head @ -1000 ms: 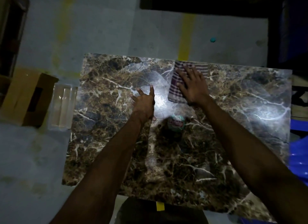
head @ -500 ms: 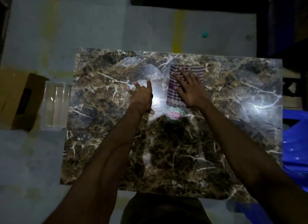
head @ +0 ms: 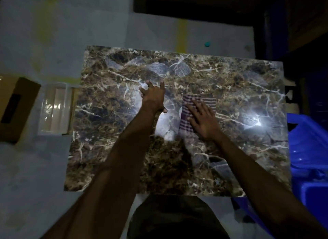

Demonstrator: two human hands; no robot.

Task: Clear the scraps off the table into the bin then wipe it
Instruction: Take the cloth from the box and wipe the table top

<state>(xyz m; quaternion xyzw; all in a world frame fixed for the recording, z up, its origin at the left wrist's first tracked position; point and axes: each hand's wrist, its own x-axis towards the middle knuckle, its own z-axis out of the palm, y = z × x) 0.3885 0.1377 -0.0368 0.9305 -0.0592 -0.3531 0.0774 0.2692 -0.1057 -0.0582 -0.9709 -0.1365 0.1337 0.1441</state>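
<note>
Dim room, one bright glare patch on a marble-patterned table (head: 124,158). Right hand (head: 202,119) lies flat on a checked cloth (head: 188,121), fingers straight and slightly spread, pressing it onto the tabletop a little right of centre; the cloth's far edge and left side show past the fingers. Left hand (head: 153,98) rests just beside it, palm down on bare marble, fingers extended, thumb out to the right, holding nothing. The two hands are near but apart, with a shiny strip of table between them. No scraps can be made out on the surface in this light. On the floor off the table's left edge: a clear plastic box (head: 54,110), and beyond it a cardboard box (head: 17,103). A blue plastic bin (head: 308,150) sits against the table's right side. A small teal object (head: 207,43) lies on the floor past the far edge.
</note>
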